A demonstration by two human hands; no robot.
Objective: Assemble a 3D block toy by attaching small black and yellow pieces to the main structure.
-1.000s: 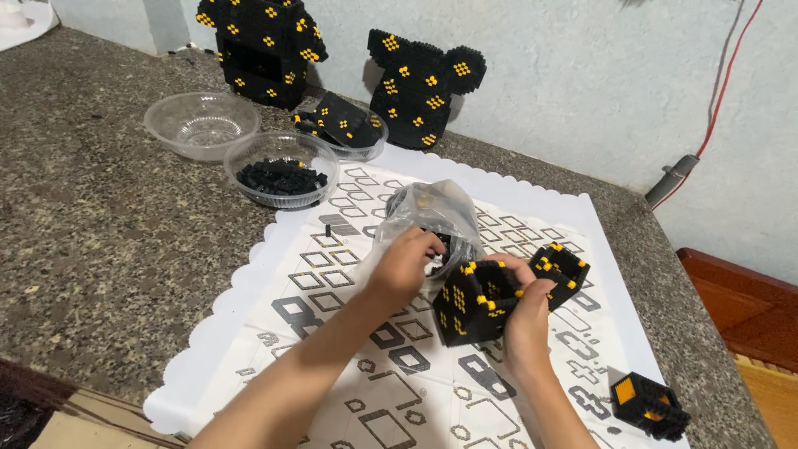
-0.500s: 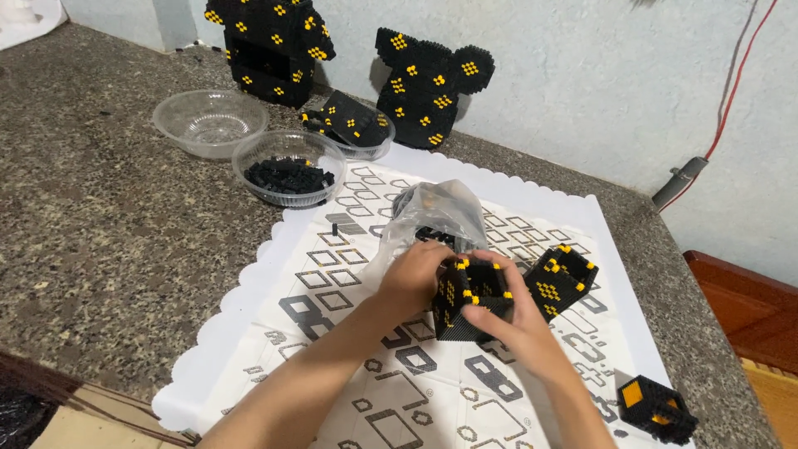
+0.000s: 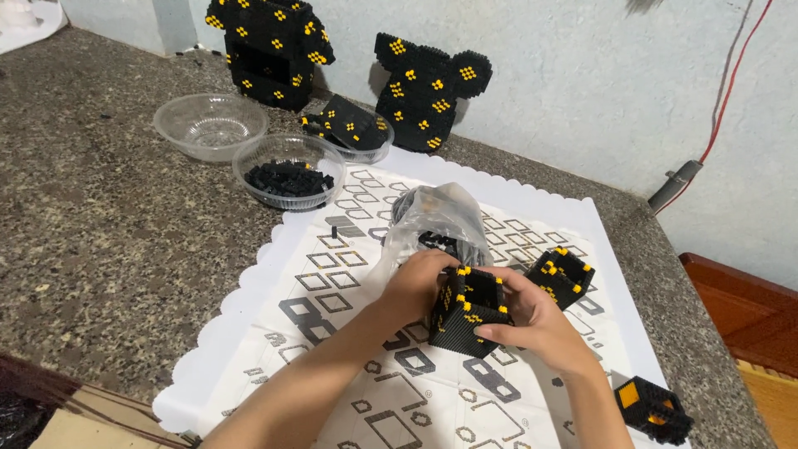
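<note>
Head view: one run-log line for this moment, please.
left hand: on black-and-yellow block box | right hand: gripping box | clear bag: behind | mat: underneath

Single view only, from a head-worn camera. It looks steeply down and forward over the person's forearms onto the speckled stone surface (image 3: 100, 249), at close range. Both hands sit low in the centre of frame. The far wall (image 3: 582, 75) fills the upper edge; the surface's right-hand edge crosses the lower right corner.

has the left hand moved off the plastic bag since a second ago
Yes. The left hand has shifted from the plastic bag toward the black and yellow block cube, which both hands now hold.
</note>
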